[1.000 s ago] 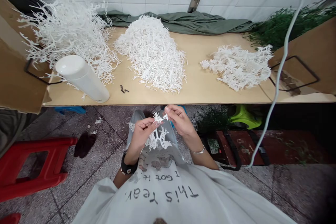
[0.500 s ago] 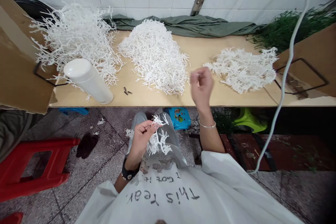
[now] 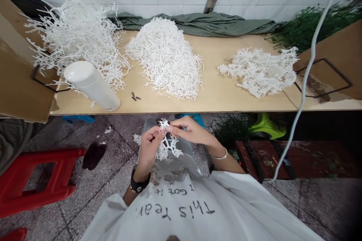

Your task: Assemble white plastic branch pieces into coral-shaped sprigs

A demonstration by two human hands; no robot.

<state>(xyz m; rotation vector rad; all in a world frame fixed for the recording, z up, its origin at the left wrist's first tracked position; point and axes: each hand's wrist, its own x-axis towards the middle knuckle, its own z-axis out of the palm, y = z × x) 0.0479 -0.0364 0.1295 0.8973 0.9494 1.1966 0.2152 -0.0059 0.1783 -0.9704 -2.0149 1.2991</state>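
Observation:
Over my lap, my left hand (image 3: 149, 146) pinches a white branching plastic sprig (image 3: 170, 145) between thumb and fingers. My right hand (image 3: 191, 131) meets it there, its thumb and fingertips closed on the upper part of the same sprig. The sprig's lower branches hang below the hands, while a small tuft sticks up above the fingertips. On the table ahead are a mound of small white pieces (image 3: 166, 58), a tangled heap of long white sprigs (image 3: 85, 34) to its left, and a smaller bunch of white sprigs (image 3: 261, 70) to its right.
A white bottle (image 3: 93, 86) stands by the table's front edge (image 3: 175, 107), with a few dark seeds (image 3: 134, 97) beside it. Cardboard (image 3: 22, 64) borders the left end. A white cable (image 3: 307, 79) hangs at right. A red stool (image 3: 39, 177) is on the floor at left.
My right hand has come down and left from above the table edge to the sprig in my left hand. My left hand still holds that sprig over my lap.

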